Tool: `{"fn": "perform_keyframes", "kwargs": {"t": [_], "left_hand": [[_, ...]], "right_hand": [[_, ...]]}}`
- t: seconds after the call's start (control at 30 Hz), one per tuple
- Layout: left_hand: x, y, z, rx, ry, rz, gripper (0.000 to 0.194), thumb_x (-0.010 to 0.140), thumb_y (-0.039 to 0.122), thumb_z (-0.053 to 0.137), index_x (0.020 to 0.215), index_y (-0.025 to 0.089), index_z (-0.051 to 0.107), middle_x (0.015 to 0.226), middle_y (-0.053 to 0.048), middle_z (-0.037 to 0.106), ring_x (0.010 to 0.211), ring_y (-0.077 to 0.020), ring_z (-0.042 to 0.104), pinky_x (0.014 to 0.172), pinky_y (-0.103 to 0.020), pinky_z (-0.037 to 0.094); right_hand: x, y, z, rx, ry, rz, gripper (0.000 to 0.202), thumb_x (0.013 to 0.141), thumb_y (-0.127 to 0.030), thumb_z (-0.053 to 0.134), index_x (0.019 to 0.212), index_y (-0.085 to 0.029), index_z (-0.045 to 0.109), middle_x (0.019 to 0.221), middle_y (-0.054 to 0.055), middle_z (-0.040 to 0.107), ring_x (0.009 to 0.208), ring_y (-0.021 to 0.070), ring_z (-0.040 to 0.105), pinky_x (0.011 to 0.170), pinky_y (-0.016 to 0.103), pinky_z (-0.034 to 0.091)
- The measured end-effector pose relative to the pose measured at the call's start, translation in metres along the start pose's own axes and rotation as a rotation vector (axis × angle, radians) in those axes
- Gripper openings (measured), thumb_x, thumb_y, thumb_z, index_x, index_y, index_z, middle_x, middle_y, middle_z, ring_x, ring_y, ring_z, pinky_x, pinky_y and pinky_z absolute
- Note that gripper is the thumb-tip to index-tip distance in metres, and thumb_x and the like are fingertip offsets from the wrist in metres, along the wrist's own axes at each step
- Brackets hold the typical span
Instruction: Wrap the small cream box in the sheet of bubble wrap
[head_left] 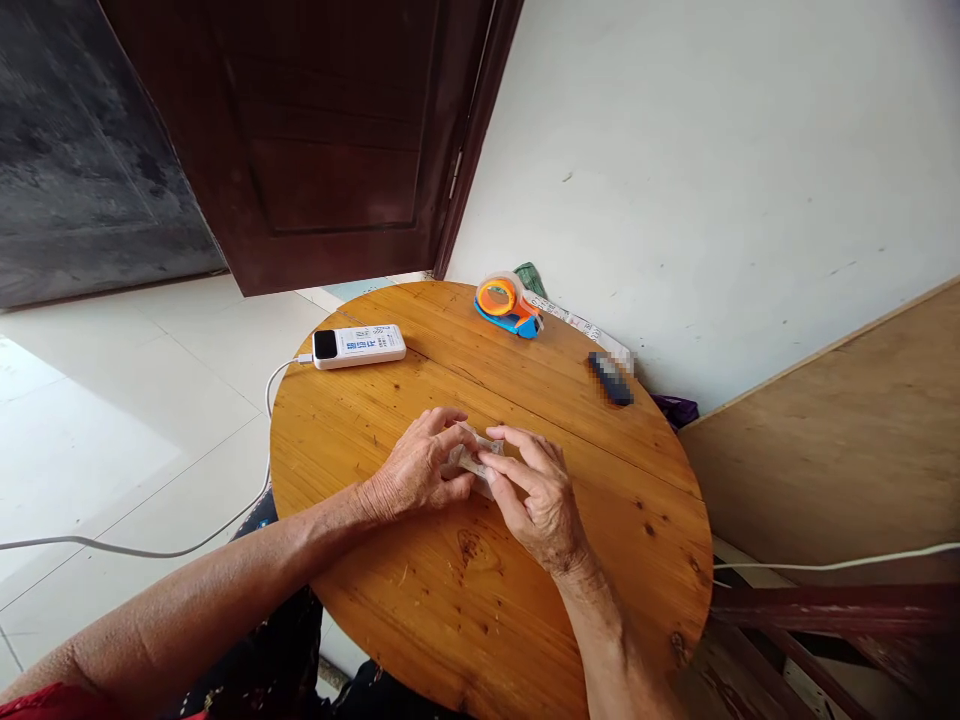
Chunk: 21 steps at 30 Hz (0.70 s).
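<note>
Over the middle of the round wooden table, both hands meet at a small whitish, see-through piece (472, 462) that looks like crinkled plastic. Its exact kind is hard to make out, as fingers cover much of it. My left hand (426, 462) bends over its left end, with thumb and fingers closed on it. From the other side my right hand (538, 492) grips its right end between thumb and fingertips. The piece lies at or just above the tabletop.
On the round table (360, 425) lie a white power bank (367, 345) with a white cable (268, 400), an orange and blue tape dispenser (506, 302), and a dark, blurred-out object (611, 378). A white wall (675, 150) and wooden board (832, 430) stand right; a dark door (330, 130) stands behind.
</note>
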<state>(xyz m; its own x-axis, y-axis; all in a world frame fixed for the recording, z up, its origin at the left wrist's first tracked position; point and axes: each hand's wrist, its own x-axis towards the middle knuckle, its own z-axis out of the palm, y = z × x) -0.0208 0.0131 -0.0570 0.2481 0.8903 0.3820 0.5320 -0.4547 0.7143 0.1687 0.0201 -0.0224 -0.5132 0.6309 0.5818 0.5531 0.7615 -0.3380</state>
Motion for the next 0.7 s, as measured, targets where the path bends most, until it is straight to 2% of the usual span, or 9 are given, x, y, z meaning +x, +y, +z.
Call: {"fn": "perform_keyframes", "kwargs": {"t": [0.1,0.17,0.27,0.37,0.47,0.57,0.7], "left_hand": [[0.0,-0.001,0.0,-0.003,0.0,0.011,0.031,0.076,0.025,0.071,0.106,0.022,0.066,0.132,-0.011,0.052,0.117,-0.0269,0.057,0.098,-0.044,0.05],[-0.001,0.001,-0.003,-0.01,0.002,0.038,0.029,0.075,0.024,0.071,0.104,0.022,0.066,0.132,-0.011,0.052,0.118,-0.0271,0.056,0.099,-0.044,0.05],[-0.002,0.006,-0.009,-0.054,0.007,0.067,0.03,0.075,0.023,0.068,0.105,0.021,0.066,0.133,-0.012,0.05,0.12,-0.0269,0.054,0.101,-0.043,0.049],[-0.002,0.01,-0.016,-0.1,0.027,0.062,0.034,0.073,0.017,0.061,0.107,0.02,0.064,0.133,-0.013,0.05,0.127,-0.0274,0.051,0.105,-0.043,0.047],[-0.001,0.008,-0.019,-0.109,0.116,-0.03,0.029,0.072,0.015,0.057,0.099,0.02,0.064,0.127,-0.011,0.054,0.12,-0.0253,0.056,0.103,-0.042,0.048],[0.002,0.002,-0.019,-0.117,0.205,-0.163,0.019,0.071,0.015,0.054,0.086,0.02,0.064,0.109,-0.007,0.06,0.104,-0.0219,0.062,0.093,-0.037,0.053],[0.005,-0.004,-0.019,-0.124,0.222,-0.246,0.017,0.069,0.015,0.052,0.08,0.019,0.065,0.091,-0.004,0.061,0.088,-0.0197,0.062,0.081,-0.033,0.054]], "right_hand": [[-0.001,0.0,-0.004,0.128,0.045,0.081,0.02,0.09,-0.02,0.055,0.09,-0.024,0.074,0.115,0.007,0.069,0.106,0.0244,0.065,0.093,0.042,0.051],[-0.002,0.004,-0.007,0.177,0.13,0.178,0.018,0.091,-0.023,0.055,0.089,-0.024,0.073,0.113,0.008,0.069,0.105,0.0247,0.066,0.093,0.042,0.052],[-0.002,0.014,-0.01,0.174,0.248,0.279,0.016,0.091,-0.024,0.056,0.086,-0.023,0.071,0.106,0.008,0.071,0.103,0.0245,0.066,0.093,0.042,0.052],[-0.001,0.018,-0.01,0.148,0.263,0.304,0.015,0.09,-0.024,0.058,0.082,-0.022,0.071,0.102,0.008,0.071,0.1,0.0242,0.067,0.092,0.041,0.053],[-0.001,0.017,-0.009,0.138,0.255,0.313,0.013,0.089,-0.025,0.059,0.081,-0.023,0.07,0.102,0.007,0.072,0.099,0.0243,0.068,0.091,0.041,0.053],[-0.001,0.017,-0.01,0.135,0.265,0.322,0.011,0.088,-0.025,0.059,0.08,-0.023,0.067,0.102,0.007,0.072,0.098,0.0242,0.068,0.091,0.042,0.053],[-0.001,0.018,-0.011,0.16,0.213,0.285,0.008,0.087,-0.024,0.061,0.08,-0.023,0.064,0.102,0.007,0.071,0.099,0.0235,0.067,0.092,0.041,0.053]]}}
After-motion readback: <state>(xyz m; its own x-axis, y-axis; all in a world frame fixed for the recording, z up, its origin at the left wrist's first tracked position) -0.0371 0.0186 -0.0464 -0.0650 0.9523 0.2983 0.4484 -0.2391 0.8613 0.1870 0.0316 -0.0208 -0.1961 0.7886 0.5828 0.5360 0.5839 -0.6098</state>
